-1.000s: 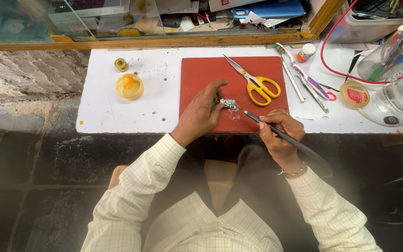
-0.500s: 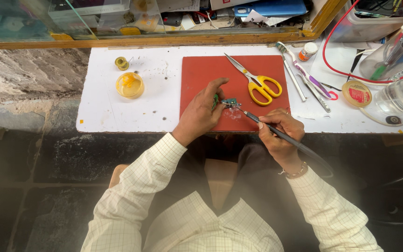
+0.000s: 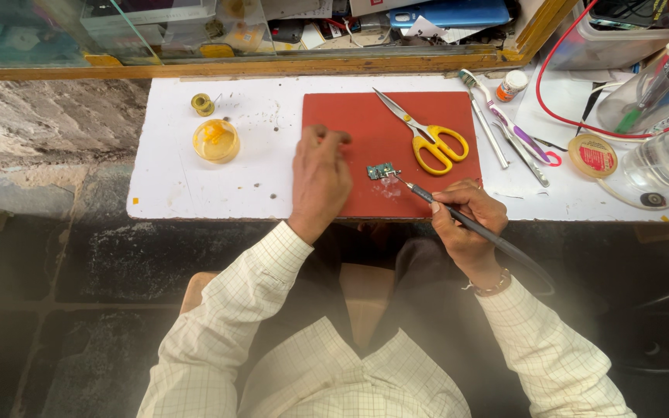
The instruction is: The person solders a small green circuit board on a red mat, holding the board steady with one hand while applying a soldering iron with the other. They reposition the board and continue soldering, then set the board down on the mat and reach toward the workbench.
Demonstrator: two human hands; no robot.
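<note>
1. Soldering in hand, it seems: right hand (image 3: 466,220), fingers pinching a black iron (image 3: 458,217), tip touching the small circuit board (image 3: 382,171) on the red mat (image 3: 350,124).
2. Resting left hand (image 3: 320,174) on the mat beside the board, fingers loosely curled, holding nothing.
3. Calling next, probably, for a steady tip and a pinned board.
4. Sitting on the white worktop (image 3: 172,186): round yellow tin (image 3: 216,140) left, round red-labelled disc (image 3: 591,155) right.

Your left hand (image 3: 320,176) has let go of the small circuit board (image 3: 382,171) and moved leftward, resting beside it

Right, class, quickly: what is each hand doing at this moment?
Left hand: holds nothing, resting on the red mat.
Right hand: closed on the soldering iron, tip at the small circuit board.
</note>
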